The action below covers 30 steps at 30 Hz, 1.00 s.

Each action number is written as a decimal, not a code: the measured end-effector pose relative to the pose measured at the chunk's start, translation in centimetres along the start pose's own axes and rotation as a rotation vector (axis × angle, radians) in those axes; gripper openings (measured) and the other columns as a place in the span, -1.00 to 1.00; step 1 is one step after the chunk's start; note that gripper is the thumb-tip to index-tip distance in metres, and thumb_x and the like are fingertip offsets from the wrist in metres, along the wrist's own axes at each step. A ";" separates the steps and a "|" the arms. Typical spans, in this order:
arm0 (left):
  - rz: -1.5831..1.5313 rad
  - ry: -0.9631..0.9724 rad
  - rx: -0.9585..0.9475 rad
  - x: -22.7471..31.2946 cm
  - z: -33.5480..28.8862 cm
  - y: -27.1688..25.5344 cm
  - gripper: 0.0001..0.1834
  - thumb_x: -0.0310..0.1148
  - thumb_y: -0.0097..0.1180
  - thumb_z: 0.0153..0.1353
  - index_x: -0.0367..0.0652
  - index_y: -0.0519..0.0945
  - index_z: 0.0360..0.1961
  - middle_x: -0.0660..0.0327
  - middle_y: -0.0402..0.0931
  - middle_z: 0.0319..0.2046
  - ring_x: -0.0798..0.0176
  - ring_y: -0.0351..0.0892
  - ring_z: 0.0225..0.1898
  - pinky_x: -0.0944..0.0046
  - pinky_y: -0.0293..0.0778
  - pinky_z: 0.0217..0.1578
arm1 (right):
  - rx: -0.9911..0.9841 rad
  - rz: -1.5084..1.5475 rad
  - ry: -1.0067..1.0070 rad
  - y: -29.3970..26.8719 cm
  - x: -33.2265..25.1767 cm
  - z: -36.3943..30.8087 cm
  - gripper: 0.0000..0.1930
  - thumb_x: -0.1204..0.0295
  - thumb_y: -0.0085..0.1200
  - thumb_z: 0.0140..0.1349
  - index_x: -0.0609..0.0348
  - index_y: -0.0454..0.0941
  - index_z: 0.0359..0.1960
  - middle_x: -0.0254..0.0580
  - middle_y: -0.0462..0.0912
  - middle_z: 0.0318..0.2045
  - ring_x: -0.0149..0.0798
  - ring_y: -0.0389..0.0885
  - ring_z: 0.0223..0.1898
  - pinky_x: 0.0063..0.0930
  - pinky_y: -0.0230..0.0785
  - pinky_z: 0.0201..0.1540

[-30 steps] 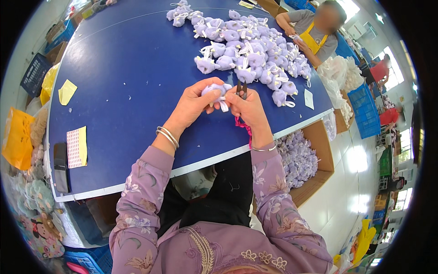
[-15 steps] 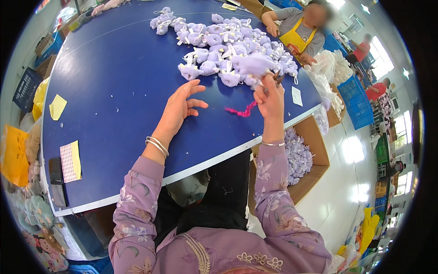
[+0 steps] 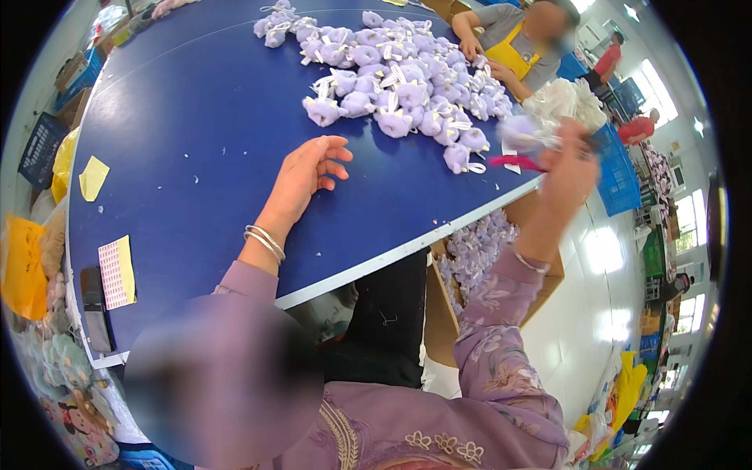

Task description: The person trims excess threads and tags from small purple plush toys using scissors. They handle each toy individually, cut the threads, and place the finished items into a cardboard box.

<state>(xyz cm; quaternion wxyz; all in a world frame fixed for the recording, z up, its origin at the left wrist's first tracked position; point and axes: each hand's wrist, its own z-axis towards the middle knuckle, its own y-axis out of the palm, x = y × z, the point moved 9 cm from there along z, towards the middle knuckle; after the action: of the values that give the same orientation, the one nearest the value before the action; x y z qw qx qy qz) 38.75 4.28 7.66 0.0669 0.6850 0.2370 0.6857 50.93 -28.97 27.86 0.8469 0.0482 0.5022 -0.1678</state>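
Toy point(image 3: 520, 131), a small lilac plush, is raised past the far right edge of the blue surface point(image 3: 180, 149), pinched in the right hand point(image 3: 570, 168) along with a pink strip point(image 3: 513, 162) that sticks out leftward from the grip. That grip is closed, though motion blur hides exactly how the fingers sit. The left hand point(image 3: 307, 174) lies flat on the surface, fingers loosely spread and holding nothing, well apart from the right one. A heap of like toys point(image 3: 392, 78) lies beyond it. With the toy hanging over the gap beside the surface, a loose pinch could drop it to the floor rather than into the cardboard box point(image 3: 478, 258) below the grip. The strip could also slip free.
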 end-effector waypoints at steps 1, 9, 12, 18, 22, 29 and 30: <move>0.005 -0.002 0.009 0.0 -0.2 -0.2 -0.54 -0.05 -0.16 0.41 -0.24 0.50 0.03 0.20 0.56 -0.17 0.38 0.52 -0.29 0.39 0.38 -0.33 | 0.106 0.093 -0.132 -2.9 -1.6 0.6 -0.74 0.21 0.27 0.21 0.16 0.60 -0.29 -0.45 0.50 -0.54 -0.63 0.33 -0.62 -0.71 0.21 -0.61; 0.060 0.016 -0.028 0.0 0.3 1.3 -0.58 -0.10 -0.13 0.41 -0.24 0.52 0.01 0.21 0.57 -0.18 0.41 0.51 -0.31 0.42 0.39 -0.33 | 0.116 -0.283 -0.340 -11.4 -4.8 1.7 -0.78 0.35 0.12 0.30 0.21 0.67 -0.15 -0.47 0.57 -0.46 -0.63 0.32 -0.53 -0.70 0.13 -0.50; 0.139 0.034 -0.023 0.0 0.1 0.7 -0.59 -0.12 -0.13 0.42 -0.24 0.53 0.01 0.20 0.57 -0.19 0.41 0.52 -0.30 0.43 0.40 -0.32 | -0.213 -0.155 -0.403 -2.4 -2.7 -1.0 -0.78 0.40 0.06 0.33 0.24 0.67 -0.13 -0.42 0.64 -0.40 -0.65 0.38 -0.51 -0.75 0.22 -0.45; 0.304 0.098 -0.030 0.0 0.7 0.9 -0.64 -0.13 0.01 0.38 -0.20 0.58 -0.04 0.25 0.61 -0.25 0.45 0.53 -0.38 0.44 0.43 -0.41 | -0.715 -0.384 -0.345 17.4 8.0 -6.2 -0.48 0.14 0.29 0.10 0.25 0.55 -0.01 -0.01 0.63 -0.06 -0.10 0.59 -0.02 -0.31 0.36 0.06; 0.359 0.171 -0.105 -0.6 0.3 1.5 -0.63 -0.10 0.12 0.28 -0.21 0.63 -0.14 0.22 0.64 -0.31 0.39 0.61 -0.38 0.37 0.52 -0.38 | -0.759 -0.542 -0.418 23.5 13.4 -8.5 -0.31 0.04 0.26 0.09 0.30 0.45 0.13 0.17 0.56 0.05 0.10 0.51 0.12 -0.19 0.31 0.16; 0.626 0.510 0.036 0.3 0.1 1.7 -0.55 -0.15 0.12 0.09 -0.35 0.61 -0.15 -0.04 0.64 -0.28 0.04 0.67 -0.22 0.13 0.54 -0.16 | -0.806 -0.447 -0.518 23.7 13.7 -10.3 -0.27 0.08 0.17 0.19 0.49 0.33 0.20 0.27 0.53 0.08 0.06 0.51 0.12 -0.26 0.31 0.17; 0.627 0.517 0.088 0.3 0.4 1.7 -0.53 -0.15 0.12 0.08 -0.34 0.60 -0.12 -0.05 0.63 -0.24 0.00 0.65 -0.18 0.11 0.53 -0.12 | -0.847 -0.430 -0.478 23.0 14.1 -10.3 -0.31 0.09 0.16 0.21 0.51 0.36 0.15 0.16 0.56 -0.02 -0.03 0.54 0.01 -0.29 0.34 0.05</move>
<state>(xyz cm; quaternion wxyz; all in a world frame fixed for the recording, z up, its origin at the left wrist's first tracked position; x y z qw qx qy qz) 39.53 3.03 8.58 -0.2363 0.5314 0.0547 0.8116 56.18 -8.09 8.58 0.8294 -0.4419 0.3177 -0.1265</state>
